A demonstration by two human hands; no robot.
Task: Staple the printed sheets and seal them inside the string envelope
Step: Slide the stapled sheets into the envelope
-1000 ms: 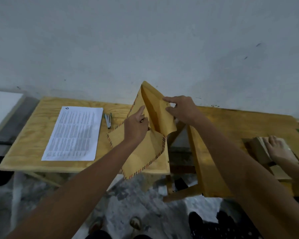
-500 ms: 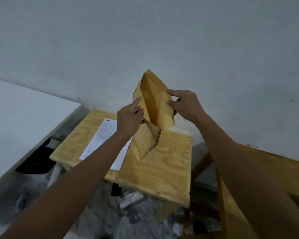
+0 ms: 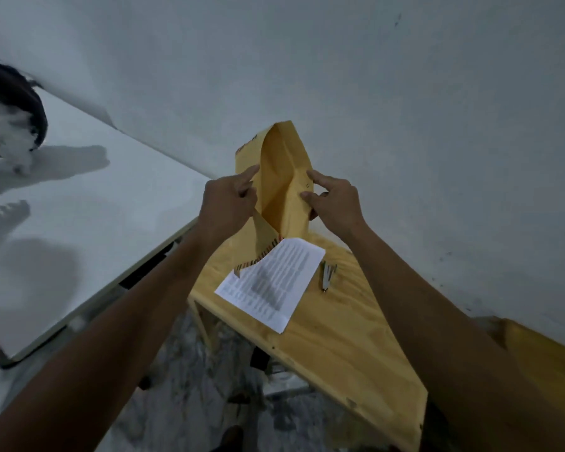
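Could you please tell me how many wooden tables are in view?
2: one under the printed sheets and stapler; another at the right edge.

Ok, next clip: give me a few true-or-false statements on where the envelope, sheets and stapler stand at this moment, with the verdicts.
1. Both hands hold the envelope up off the wooden table. True: left hand and right hand grip its opposite edges.
2. The printed sheets are inside the envelope. False: they lie flat on the table.
3. The stapler lies on the table beside the sheets. True.
4. The envelope's mouth is closed flat. False: it is spread open.
5. The right hand holds the stapler. False: no hand touches it.
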